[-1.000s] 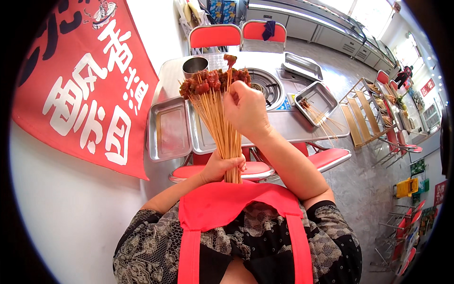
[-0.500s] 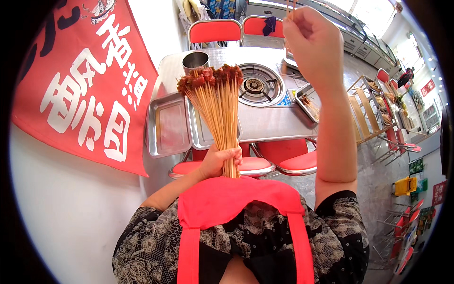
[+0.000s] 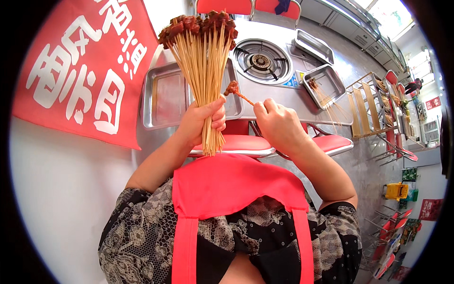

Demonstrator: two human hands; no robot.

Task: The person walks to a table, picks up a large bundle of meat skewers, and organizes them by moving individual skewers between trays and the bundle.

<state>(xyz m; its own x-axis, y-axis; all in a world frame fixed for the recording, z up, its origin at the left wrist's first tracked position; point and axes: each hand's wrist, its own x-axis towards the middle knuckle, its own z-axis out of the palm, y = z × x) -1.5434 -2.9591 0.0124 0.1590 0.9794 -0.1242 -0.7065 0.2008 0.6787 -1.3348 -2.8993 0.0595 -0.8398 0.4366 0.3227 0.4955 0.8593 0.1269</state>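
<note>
My left hand (image 3: 201, 120) is wrapped round the bare lower part of a thick bundle of meat skewers (image 3: 203, 71). The bundle stands nearly upright, with dark red meat clustered at the top and stick ends poking out below my fist. Close to its right side, my right hand (image 3: 279, 125) pinches a single skewer (image 3: 245, 99). That one slants up to the left, and the reddish meat on its tip is near the bundle's sticks; I cannot tell whether they touch. The rest of its stick is hidden by my right hand.
On the metal table (image 3: 272, 102), a round gas burner (image 3: 260, 62) lies beyond my hands. A shallow metal tray (image 3: 163, 102) is at the left, another partly behind the bundle. At the right, one tray (image 3: 337, 84) holds several skewers. Red chairs (image 3: 239, 144) stand below the near edge.
My right hand has come down from high at the upper right to beside my left hand, with a meat-tipped skewer now visible in it. The bundle appears higher in view.
</note>
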